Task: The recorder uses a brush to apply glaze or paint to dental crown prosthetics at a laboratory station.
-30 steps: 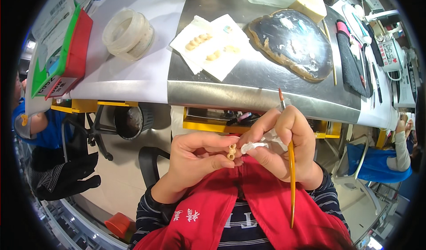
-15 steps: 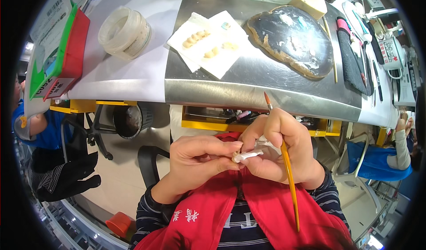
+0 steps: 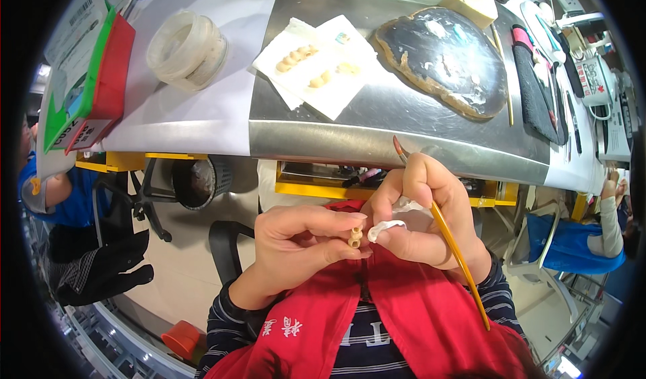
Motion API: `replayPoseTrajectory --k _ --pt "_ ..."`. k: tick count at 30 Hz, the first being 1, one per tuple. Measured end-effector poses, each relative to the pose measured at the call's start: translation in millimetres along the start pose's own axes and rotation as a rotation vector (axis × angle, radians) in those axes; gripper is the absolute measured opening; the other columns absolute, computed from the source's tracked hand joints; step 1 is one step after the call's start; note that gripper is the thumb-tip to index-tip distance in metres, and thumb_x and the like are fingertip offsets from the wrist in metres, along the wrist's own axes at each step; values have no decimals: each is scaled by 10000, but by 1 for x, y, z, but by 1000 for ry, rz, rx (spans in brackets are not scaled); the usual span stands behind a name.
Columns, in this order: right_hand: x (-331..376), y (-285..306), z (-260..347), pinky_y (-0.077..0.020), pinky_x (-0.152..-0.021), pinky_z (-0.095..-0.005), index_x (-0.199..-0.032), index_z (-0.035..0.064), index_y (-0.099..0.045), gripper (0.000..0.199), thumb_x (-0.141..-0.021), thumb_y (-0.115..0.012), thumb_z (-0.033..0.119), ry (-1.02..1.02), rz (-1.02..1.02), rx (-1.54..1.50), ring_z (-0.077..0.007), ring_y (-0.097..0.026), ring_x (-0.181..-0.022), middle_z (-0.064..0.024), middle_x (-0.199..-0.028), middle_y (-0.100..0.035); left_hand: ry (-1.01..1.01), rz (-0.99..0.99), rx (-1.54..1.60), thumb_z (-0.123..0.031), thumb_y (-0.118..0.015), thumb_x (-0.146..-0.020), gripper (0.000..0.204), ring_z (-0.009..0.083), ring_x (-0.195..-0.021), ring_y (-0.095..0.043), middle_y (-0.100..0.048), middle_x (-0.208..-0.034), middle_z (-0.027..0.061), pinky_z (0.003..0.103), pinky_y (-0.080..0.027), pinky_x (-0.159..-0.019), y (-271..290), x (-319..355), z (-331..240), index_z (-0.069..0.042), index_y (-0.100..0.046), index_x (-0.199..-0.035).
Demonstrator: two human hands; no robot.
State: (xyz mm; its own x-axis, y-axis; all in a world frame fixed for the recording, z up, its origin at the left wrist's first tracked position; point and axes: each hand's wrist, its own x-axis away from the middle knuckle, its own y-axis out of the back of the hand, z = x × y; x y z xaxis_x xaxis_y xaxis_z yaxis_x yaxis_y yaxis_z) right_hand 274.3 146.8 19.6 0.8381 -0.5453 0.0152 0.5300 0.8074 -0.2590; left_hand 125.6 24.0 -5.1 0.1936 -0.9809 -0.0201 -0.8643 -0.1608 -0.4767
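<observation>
Between thumb and fingertips, my left hand [image 3: 303, 239] pinches a small tooth-coloured dental crown piece [image 3: 355, 237], its hollow openings turned to the right. Just beside it, my right hand [image 3: 431, 227] grips a crumpled white tissue [image 3: 385, 228], part of it over the thumb tip. The same hand also holds a slim paintbrush [image 3: 456, 261] with a yellow-orange handle, its reddish-brown tip pointing up and away. A small gap parts the tissue from the crown piece. On the bench, more tooth-coloured dental pieces [image 3: 296, 58] lie on white paper sheets [image 3: 321, 99].
A dark stone-like slab [image 3: 447, 62] rests on the metal bench top [image 3: 289, 133]. To the left stand a clear jar [image 3: 188, 52] and a red-and-green tray [image 3: 111, 73]. At the right lies a tool pouch [image 3: 535, 96]. A yellow drawer [image 3: 323, 192] juts out below the bench edge.
My right hand has drawn the tissue back from the crown piece, whose openings now show. The brush has tilted, its handle end swinging right.
</observation>
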Motion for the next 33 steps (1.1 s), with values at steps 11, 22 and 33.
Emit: replayPoseTrajectory --k 11,22,33 --pt "-1 -3 1 -458 -684 -221 -770 99 -297 374 -712 -640 -37 45 16 77 -82 -527 -750 -70 -809 -540 -85 -7 -130 78 -690 -717 277 173 -779 -655 -655 -866 142 245 -531 -660 0 0 3 64 -621 -986" --pt "0 -4 -5 -445 -666 -216 -779 92 -298 348 -691 -597 -63 83 7 96 -86 -534 -758 -51 -781 -514 -105 -49 -265 37 -718 -708 268 126 -719 -644 -660 -805 108 212 -503 -611 0 1 7 47 -632 -962" --pt "1 -4 -9 -459 -697 -229 -773 100 -289 369 -705 -622 -45 20 -6 -99 -92 -539 -783 -61 -792 -527 -138 -86 -237 16 -727 -712 258 119 -727 -643 -661 -811 102 209 -505 -616 -1 1 6 40 -634 -951"
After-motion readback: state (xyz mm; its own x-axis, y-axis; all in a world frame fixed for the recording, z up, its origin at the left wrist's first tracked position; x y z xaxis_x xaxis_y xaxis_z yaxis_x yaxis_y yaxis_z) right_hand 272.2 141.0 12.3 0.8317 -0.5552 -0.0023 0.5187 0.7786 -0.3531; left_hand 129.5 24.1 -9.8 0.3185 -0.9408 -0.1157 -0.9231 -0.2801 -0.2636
